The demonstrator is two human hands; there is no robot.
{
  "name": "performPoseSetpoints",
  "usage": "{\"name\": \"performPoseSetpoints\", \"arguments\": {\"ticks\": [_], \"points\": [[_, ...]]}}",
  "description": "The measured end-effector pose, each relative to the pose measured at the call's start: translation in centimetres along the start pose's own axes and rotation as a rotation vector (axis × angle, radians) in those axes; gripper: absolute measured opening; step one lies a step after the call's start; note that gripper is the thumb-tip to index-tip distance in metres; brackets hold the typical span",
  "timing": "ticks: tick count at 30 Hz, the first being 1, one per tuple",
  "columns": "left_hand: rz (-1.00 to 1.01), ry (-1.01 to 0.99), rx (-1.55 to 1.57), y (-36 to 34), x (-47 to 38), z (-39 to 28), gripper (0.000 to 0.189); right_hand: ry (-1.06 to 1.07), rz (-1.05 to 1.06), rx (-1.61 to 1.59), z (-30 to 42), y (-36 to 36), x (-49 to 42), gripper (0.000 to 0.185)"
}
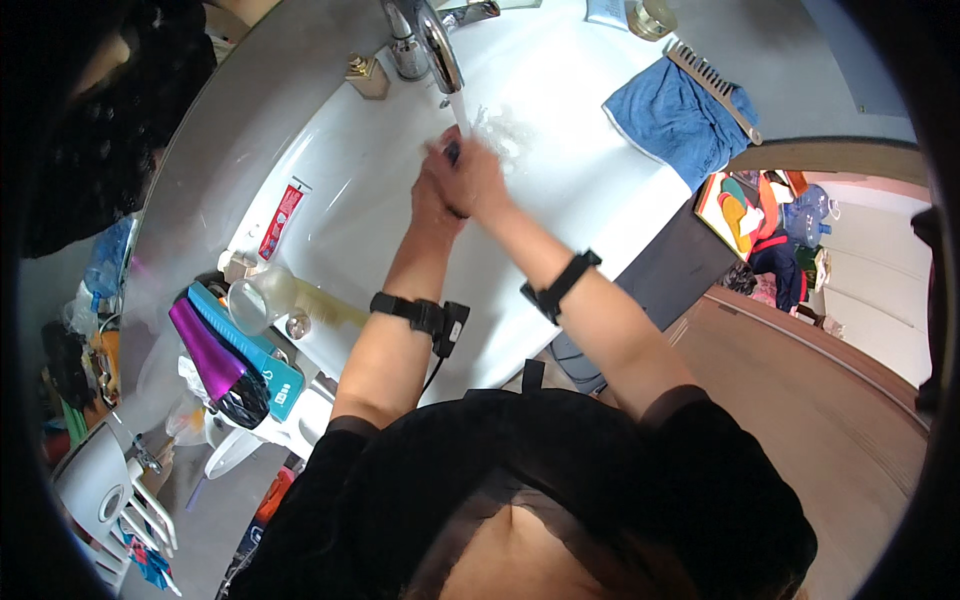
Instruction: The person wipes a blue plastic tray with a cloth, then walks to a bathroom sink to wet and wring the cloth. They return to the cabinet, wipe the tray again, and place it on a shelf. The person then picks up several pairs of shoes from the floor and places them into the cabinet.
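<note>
Water runs from the chrome faucet (442,64) over both hands, which meet above the white washbasin (360,195). My left hand (436,191) lies against my right hand (476,176), the two overlapping and slightly blurred. Between them shows a small dark object (451,152), too blurred to name; which hand bears it cannot be told. The fingers are largely hidden by one another. Water splashes on the basin just right of the stream. Each forearm has a black strap; the strap on the left one (420,315) carries a small black device with a cable.
A blue towel (667,112) with a wooden comb (712,90) lies on the right rim. A small bottle (367,76) stands by the faucet. At left are a red tube (280,221), a clear cup (251,304), a teal box (281,386) and a purple hair dryer (210,352).
</note>
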State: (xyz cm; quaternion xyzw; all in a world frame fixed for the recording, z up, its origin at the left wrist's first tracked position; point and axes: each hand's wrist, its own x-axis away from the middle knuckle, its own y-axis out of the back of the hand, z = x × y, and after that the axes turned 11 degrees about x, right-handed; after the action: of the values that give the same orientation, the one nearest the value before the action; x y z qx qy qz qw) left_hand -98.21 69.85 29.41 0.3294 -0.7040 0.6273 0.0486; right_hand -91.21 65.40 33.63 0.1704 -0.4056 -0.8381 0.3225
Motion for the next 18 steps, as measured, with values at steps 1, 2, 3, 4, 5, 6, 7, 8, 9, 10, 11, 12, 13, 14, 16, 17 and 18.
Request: {"name": "performPoseSetpoints", "arguments": {"ticks": [1,2,3,4,5,6,7,8,9,10,11,12,13,14,16,17,18], "points": [[0.225,0.014,0.036,-0.1,0.0,-0.5,0.024,0.046,-0.056,-0.001,0.0,0.3,-0.3,0.030],[0.478,0.028,0.077,-0.2,-0.1,-0.8,0.024,0.092,-0.038,0.009,0.4,0.3,0.2,0.030],[0.785,0.035,0.137,-0.3,-0.2,-0.7,0.023,0.006,0.064,0.100,0.1,0.7,-0.3,0.028],[-0.085,-0.029,-0.197,-0.4,-0.3,-0.7,0.024,-0.034,0.166,0.154,0.5,0.7,0.1,0.027],[-0.238,0.044,-0.197,-0.5,-0.4,-0.3,0.027,-0.103,0.011,-0.028,0.1,1.2,-0.6,0.027],[-0.277,0.003,-0.231,-0.6,-0.5,-0.2,0.028,-0.018,0.059,0.095,0.3,1.2,-0.6,0.027],[-0.242,0.034,-0.228,-0.8,-0.6,0.0,0.029,0.037,-0.049,0.208,0.1,1.3,-1.0,0.029],[-0.249,0.022,-0.203,-0.9,-0.6,0.1,0.029,-0.045,-0.003,0.121,0.0,1.1,-1.1,0.030],[-0.232,0.037,-0.156,-1.0,-0.6,0.0,0.029,-0.146,-0.041,0.040,-0.1,0.9,-1.1,0.030],[-0.152,0.009,-0.129,-1.1,-0.4,-0.1,0.029,-0.226,0.011,-0.037,-0.2,0.5,-1.0,0.031],[0.009,0.079,0.027,-1.2,-0.2,-0.3,0.030,-0.216,-0.044,-0.011,-0.3,0.3,-0.9,0.033],[0.269,0.114,0.159,-1.3,0.2,-0.4,0.031,-0.192,-0.015,0.020,-0.3,-0.3,-0.6,0.034],[0.586,0.157,0.290,-1.4,0.5,-0.7,0.031,-0.168,0.012,0.051,-0.7,-0.4,-0.6,0.036],[-0.174,-0.053,-0.215,-1.5,0.7,-0.6,0.034,-0.162,0.102,0.080,-0.8,-0.7,-0.6,0.037],[-0.347,0.029,-0.230,-1.2,1.4,-0.6,0.034,-0.268,0.021,0.003,-2.1,-0.4,-1.6,0.042],[-0.312,0.026,-0.205,-1.0,1.7,-0.3,0.033,-0.331,-0.049,0.010,-3.1,0.1,-2.7,0.045],[-0.369,0.007,-0.171,-0.4,2.1,-0.7,0.031,-0.351,-0.007,-0.018,-3.9,0.5,-3.7,0.047]]}}
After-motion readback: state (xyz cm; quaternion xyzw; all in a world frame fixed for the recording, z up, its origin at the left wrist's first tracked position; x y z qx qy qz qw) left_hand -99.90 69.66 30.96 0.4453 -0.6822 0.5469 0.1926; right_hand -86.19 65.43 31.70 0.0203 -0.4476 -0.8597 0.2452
